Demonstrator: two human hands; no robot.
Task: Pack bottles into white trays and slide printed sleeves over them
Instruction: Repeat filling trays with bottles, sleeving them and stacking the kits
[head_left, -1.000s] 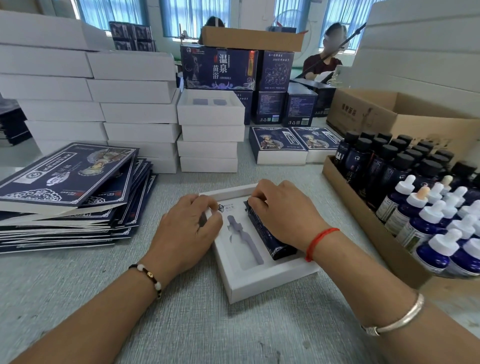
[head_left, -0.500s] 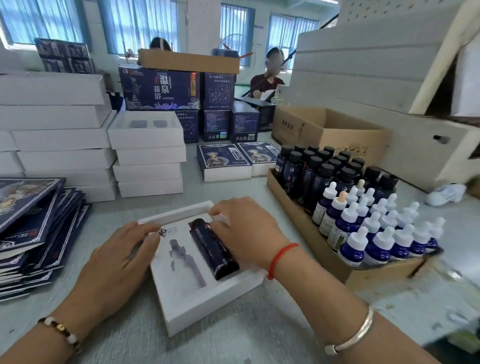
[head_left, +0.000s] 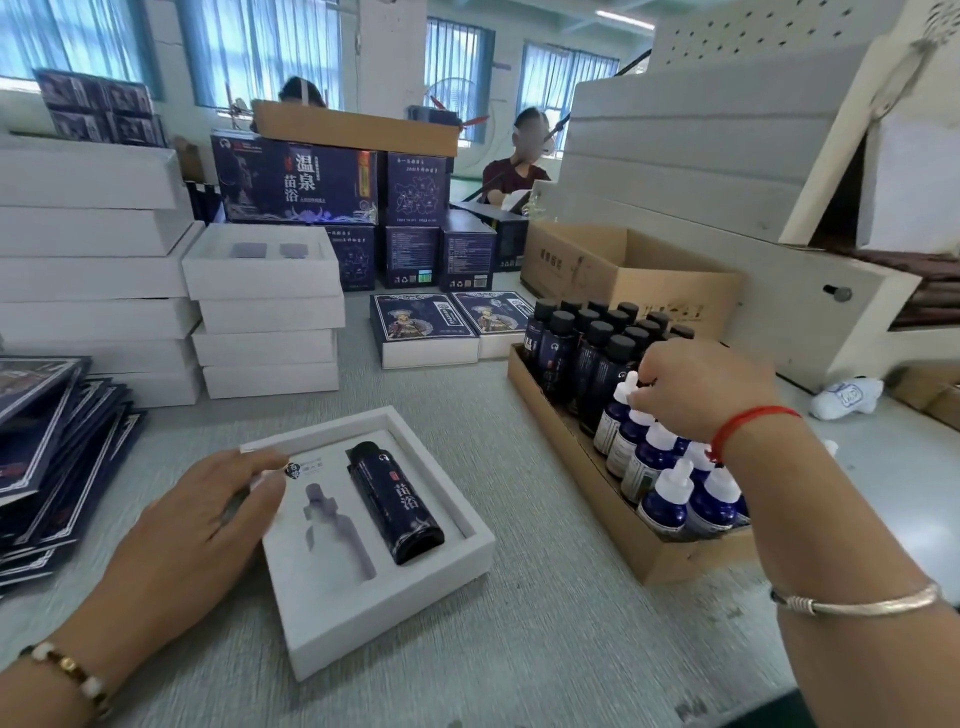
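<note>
Grey surface (head_left: 519, 597) fills the lower frame. At right of centre, a cardboard box (head_left: 587, 499) packed with bottles. Lower centre, the white tray (head_left: 415, 587) holds one dark bottle (head_left: 397, 501) in its right slot. Left hand (head_left: 208, 519) rests flat on the tray's left edge, fingers relaxed. Right hand (head_left: 696, 387) appears to pinch a white dropper cap (head_left: 626, 387), though blur hides the fingertips.

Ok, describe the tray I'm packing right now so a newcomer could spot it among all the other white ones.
Start at the long cardboard crate of bottles; left of it lies one open white tray, under the left hand. Unlike the stacked trays, it holds a dark blue bottle beside an empty dropper-shaped slot.
</note>
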